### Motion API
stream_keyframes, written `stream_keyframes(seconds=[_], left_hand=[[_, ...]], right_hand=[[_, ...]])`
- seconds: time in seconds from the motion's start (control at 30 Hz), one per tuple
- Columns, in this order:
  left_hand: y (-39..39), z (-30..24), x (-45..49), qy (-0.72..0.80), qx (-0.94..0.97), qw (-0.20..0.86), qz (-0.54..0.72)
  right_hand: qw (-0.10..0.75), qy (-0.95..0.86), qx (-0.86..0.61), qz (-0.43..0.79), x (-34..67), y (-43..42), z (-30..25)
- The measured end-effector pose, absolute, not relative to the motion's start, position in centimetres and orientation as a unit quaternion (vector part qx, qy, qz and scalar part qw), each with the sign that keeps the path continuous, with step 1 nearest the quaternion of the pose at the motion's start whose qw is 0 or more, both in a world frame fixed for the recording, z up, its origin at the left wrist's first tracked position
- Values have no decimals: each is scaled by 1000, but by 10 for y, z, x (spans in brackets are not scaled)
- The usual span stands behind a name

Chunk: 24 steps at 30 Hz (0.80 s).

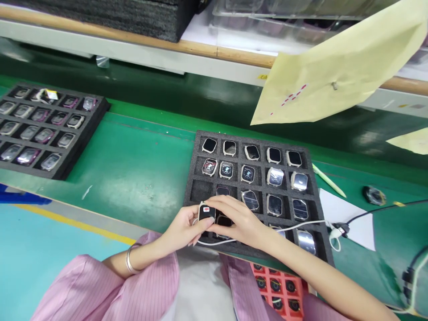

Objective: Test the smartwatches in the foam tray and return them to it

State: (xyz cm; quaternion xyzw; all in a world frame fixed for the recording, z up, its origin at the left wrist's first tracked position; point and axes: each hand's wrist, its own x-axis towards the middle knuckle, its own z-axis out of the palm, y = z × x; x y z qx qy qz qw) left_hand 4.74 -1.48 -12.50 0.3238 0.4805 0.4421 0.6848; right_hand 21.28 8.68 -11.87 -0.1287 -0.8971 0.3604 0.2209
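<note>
Green covers the long counter (pixel 143 156), and a shelf with a wooden edge (pixel 227 54) runs along behind it. Yellow paper (pixel 321 89) hangs down from the shelf, with red marks on it.

Two hands hold one small smartwatch (pixel 204 213) over the front left part of a dark foam tray (pixel 200 191). Its screen is black, with a little white and red picture near the middle. The left hand (pixel 183 228) grips it, with the thumb pressed on the low part of the screen. The right hand (pixel 239 219) pinches it from the other side, one finger at the top and the thumb near the bottom. A silver bracelet (pixel 129 261) sits on the left wrist.

More smartwatches (pixel 248 174) sit in rows in the tray, and a few have lit faces. A white cable (pixel 309 223) goes under the right hand and loops below the held watch; I can't tell if it is plugged in there. On the right are a light green pen (pixel 329 180) and white paper (pixel 351 216). Far to the left, another foam tray (pixel 82 145) holds watch cases (pixel 27 156).
</note>
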Motion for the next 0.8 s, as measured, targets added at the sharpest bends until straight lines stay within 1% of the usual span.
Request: stream_keyframes(seconds=[0.53,0.7,0.8], left_hand=[[-17,-123,44,479,345,679,436],[-19,-127,44,479,358,676,430],[-21,-129,44,482,362,677,423]], right_hand=[[253,-832,-114,480,214,84,-123],[238,-833,-121,485,215,83,-125],[212,-843,-125,479,215,84,-121]])
